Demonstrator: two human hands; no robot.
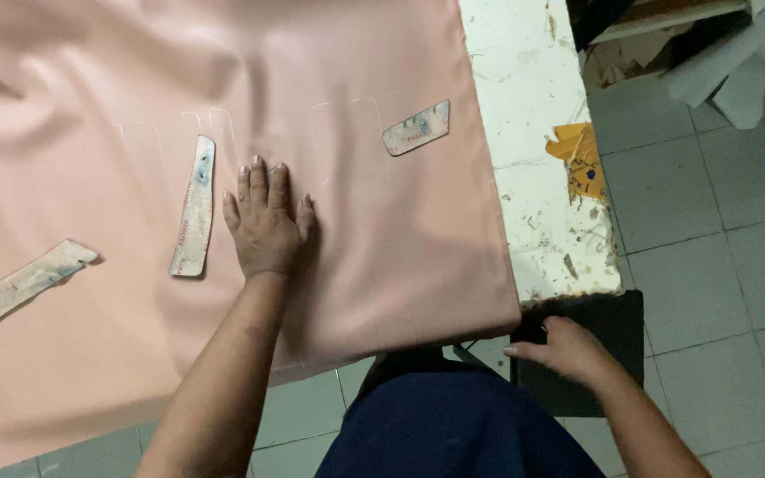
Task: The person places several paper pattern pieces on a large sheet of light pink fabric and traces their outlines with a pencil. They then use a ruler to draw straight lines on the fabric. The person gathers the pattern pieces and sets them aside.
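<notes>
My left hand (266,221) lies flat, palm down and fingers together, on a large sheet of pale pink fabric (382,230) spread over a table. Just left of the hand lies a long narrow cardboard pattern piece (194,205). A shorter angled pattern piece (416,128) lies farther up and to the right. My right hand (562,350) is below the table's near corner, with its fingers on the edge of a dark flat object (591,367). Whether it grips that object I cannot tell.
More worn pattern strips (19,285) lie at the left edge of the fabric. The white, scuffed table edge (533,133) shows to the right, with a crumpled yellow paper scrap (582,155) on it. Grey floor tiles (710,221) lie beyond.
</notes>
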